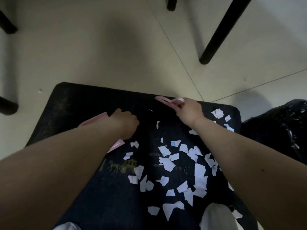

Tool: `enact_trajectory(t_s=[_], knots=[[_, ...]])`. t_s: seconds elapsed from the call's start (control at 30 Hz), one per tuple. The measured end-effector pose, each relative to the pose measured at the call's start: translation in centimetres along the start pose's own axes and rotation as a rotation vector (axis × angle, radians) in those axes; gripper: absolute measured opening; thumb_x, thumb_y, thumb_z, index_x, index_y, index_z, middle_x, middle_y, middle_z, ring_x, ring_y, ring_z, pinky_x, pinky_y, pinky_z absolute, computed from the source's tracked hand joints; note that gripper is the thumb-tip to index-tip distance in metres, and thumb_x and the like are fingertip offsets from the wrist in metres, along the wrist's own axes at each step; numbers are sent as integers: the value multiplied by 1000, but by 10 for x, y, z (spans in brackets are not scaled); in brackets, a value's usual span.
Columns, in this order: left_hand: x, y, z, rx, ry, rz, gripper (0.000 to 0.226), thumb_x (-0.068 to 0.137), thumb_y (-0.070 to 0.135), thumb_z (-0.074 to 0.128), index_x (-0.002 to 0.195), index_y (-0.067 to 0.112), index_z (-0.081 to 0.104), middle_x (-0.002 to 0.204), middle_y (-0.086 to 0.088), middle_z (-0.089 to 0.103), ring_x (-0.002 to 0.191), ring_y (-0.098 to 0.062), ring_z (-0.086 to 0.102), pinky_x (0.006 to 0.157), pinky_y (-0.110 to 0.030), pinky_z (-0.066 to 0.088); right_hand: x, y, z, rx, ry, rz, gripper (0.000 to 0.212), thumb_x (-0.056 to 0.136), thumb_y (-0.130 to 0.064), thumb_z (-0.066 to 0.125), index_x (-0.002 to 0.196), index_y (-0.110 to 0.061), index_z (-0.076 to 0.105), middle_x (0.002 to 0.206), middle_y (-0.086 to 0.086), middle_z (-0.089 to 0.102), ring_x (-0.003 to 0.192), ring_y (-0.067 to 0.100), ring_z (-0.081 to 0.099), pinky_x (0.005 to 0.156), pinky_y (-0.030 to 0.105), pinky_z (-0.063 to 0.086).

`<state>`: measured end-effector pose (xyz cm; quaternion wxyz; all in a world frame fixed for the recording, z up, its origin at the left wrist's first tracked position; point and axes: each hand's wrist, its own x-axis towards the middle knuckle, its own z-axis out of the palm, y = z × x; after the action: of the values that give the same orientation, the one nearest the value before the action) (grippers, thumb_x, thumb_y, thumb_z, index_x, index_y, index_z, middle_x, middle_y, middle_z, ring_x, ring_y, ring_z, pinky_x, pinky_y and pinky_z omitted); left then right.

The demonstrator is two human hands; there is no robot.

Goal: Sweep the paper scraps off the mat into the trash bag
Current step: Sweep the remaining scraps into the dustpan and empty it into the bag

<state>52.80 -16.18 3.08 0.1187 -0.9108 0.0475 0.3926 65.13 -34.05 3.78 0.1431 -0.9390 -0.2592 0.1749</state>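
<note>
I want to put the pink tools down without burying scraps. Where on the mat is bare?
The mat's far-left part is bare, between its far edge and the left hand. The strip between the left hand and the right hand is nearly bare. Paper scraps crowd the middle and right, toward the trash bag.

Single head-worn wide-angle cam, pitched steeply down and forward from close above the dark mat (93, 103), both forearms running in from the bottom corners, tiled floor (99, 47) and black furniture legs (222, 30) filling the top, no second view.
</note>
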Motion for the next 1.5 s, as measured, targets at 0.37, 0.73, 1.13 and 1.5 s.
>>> enact_trajectory(t_s=[0.37,0.73,1.13,1.5], knots=[[25,11,15,-101,-152,-93,47,94,18,43,141,19,39,143,-2,39,134,-24,35,108,-47,29,4,-9,11,-203,-328,-216,43,98,-48,35,109,-19,65,106,7,65,99,27,60,73,30,35],[22,29,9,-186,-56,-133,42,95,20,47,136,14,43,140,-7,41,130,-27,37,106,-44,32,-9,-14,8,39,-60,-40,33,98,-48,38,109,-34,66,117,2,67,110,24,60,72,22,30],[29,38,3,-248,-37,-114,42,92,19,53,132,12,47,136,-7,43,125,-27,42,100,-42,37,-31,36,-12,25,84,75,38,98,-43,39,110,-19,66,106,8,67,106,27,59,80,31,38],[47,67,-12,-282,-17,-38,56,92,11,47,146,13,31,144,-8,34,126,-30,41,95,-42,44,-25,50,-8,5,-34,237,34,101,-37,35,116,-27,64,117,5,66,106,25,60,68,26,34]])
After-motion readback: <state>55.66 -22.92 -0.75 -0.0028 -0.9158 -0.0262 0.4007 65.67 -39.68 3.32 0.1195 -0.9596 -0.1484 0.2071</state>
